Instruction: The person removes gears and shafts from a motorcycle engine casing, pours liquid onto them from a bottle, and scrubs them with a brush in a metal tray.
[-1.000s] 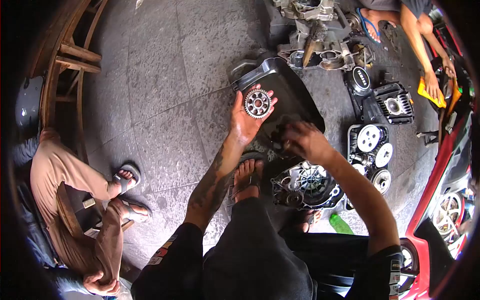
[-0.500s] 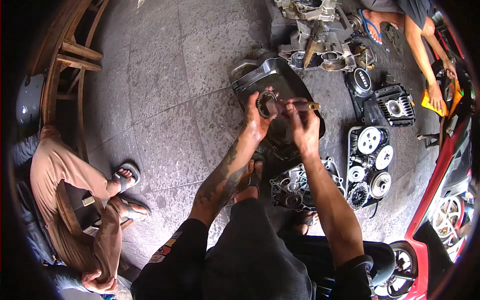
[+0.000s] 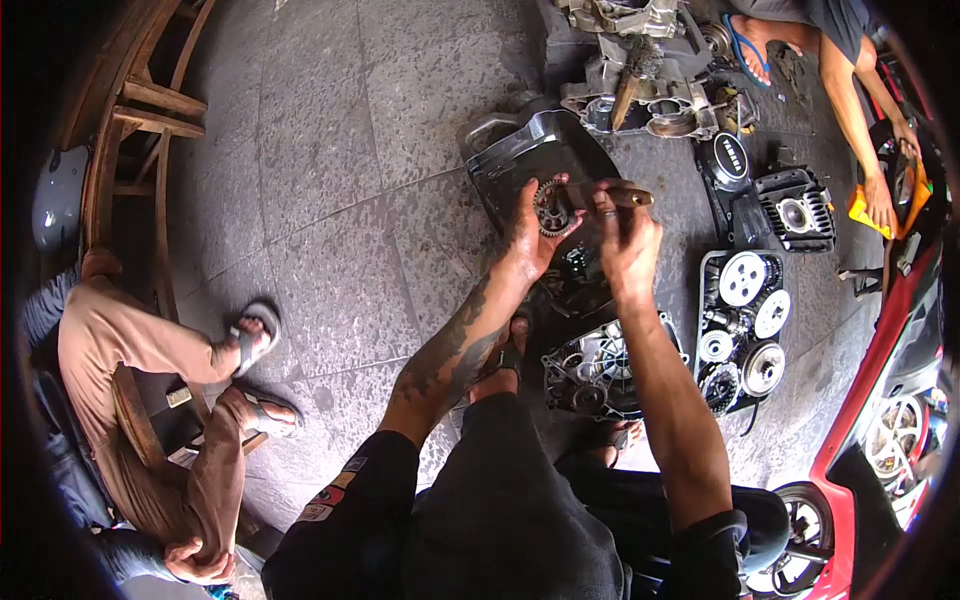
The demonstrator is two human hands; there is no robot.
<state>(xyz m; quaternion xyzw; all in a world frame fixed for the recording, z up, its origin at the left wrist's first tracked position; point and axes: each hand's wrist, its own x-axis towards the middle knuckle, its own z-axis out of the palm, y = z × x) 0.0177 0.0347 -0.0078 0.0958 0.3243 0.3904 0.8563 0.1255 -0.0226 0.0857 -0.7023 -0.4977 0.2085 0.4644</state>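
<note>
Gripping a spur gear (image 3: 552,208) in the left hand (image 3: 528,245) and a wooden-handled brush (image 3: 630,195) in the right hand (image 3: 632,245), a person holds both above a black tray (image 3: 490,168) on a workshop floor, seen from the head camera. The left thumb lies along the gear's left rim, the other fingers curled behind it and around its right edge; the right fingers are pinched about the handle, its butt end jutting out to their right. Whether the bristles touch the gear or sit just over it cannot be told. Below the left fingers, small metal parts (image 3: 575,262) lie in the tray. Careful brushing would seem to call for a firm hold at the rim, openings and tooth gaps left uncovered, and short strokes over the tray. Nearer the right forearm than the fingertips rests a crankcase half (image 3: 590,398).
</note>
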